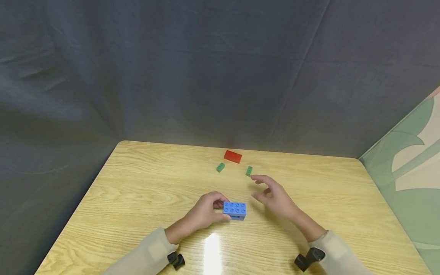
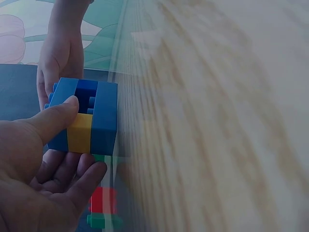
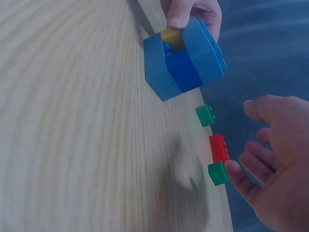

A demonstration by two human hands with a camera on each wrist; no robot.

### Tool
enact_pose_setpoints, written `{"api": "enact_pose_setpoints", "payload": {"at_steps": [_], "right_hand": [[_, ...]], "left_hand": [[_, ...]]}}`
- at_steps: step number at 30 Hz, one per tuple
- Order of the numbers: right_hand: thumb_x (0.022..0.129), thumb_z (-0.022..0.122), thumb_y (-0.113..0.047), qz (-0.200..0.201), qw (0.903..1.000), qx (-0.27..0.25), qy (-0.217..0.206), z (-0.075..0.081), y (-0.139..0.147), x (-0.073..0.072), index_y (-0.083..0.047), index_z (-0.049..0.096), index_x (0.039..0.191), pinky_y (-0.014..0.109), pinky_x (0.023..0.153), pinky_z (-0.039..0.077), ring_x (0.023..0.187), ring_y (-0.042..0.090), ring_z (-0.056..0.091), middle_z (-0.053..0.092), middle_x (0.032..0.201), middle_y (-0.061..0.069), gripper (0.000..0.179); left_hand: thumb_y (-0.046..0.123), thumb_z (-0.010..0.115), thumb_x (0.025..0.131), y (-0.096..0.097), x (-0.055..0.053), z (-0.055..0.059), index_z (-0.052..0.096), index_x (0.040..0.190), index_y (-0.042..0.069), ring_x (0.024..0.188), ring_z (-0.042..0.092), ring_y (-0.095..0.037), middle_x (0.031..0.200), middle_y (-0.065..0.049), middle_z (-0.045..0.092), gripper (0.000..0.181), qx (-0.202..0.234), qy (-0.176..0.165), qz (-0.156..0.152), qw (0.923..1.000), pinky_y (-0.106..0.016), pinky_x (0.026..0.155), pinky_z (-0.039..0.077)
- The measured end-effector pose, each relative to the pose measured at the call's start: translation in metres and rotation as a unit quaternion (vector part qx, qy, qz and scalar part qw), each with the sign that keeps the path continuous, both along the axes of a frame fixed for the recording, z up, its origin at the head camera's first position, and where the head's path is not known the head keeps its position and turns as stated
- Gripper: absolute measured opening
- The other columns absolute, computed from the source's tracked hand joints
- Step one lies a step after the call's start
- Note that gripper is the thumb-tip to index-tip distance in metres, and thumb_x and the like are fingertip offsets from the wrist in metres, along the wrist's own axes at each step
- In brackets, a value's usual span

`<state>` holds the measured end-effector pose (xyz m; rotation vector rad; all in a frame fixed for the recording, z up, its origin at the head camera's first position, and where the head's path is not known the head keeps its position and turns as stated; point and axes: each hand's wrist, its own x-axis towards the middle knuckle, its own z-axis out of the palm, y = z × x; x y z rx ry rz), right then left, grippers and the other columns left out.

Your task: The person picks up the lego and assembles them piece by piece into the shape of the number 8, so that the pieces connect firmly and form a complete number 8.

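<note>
One block stack: left hand fingers pinch its left end, presumably for steadiness. Right of block stack, right hand hangs, fingers wide. Beyond block stack lie red brick, green bricks, likely kept handy.

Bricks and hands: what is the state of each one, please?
Blue-yellow block: joined, studs up, held
Red brick: loose, on the table
Left green brick: loose, on the table
Right green brick: loose, on the table
Left hand: gripping the block
Right hand: holding nothing
</note>
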<state>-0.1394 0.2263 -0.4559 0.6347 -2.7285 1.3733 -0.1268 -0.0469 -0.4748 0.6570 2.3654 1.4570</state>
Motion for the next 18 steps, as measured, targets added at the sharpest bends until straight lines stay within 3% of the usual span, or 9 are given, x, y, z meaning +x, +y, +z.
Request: {"api": "enact_pose_setpoints", "payload": {"at_steps": [7, 18], "right_hand": [[0.091, 0.078, -0.011, -0.037, 0.9992, 0.016, -0.002, 0.000, -0.002, -0.013, 0.001, 0.046, 0.148, 0.049, 0.088, 0.056, 0.127, 0.040, 0.052, 0.050, 0.147, 0.021, 0.067], [0.092, 0.078, -0.018, -0.079, 0.9962, 0.034, -0.014, -0.007, -0.010, -0.046, 0.005, 0.044, 0.148, 0.052, 0.092, 0.055, 0.129, 0.041, 0.052, 0.048, 0.148, 0.024, 0.069]], "left_hand": [[0.011, 0.088, 0.080, 0.000, -0.001, 0.000, 0.070, 0.111, 0.005, 0.093, 0.064, -0.010, 0.102, 0.002, 0.065, 0.036, -0.008, 0.005, 0.002, 1.0000, -0.017, 0.083, 0.055], [0.013, 0.089, 0.079, 0.000, -0.002, -0.001, 0.070, 0.109, 0.007, 0.089, 0.063, -0.008, 0.097, 0.004, 0.064, 0.036, -0.021, 0.015, 0.001, 0.9997, -0.019, 0.082, 0.056]]}}
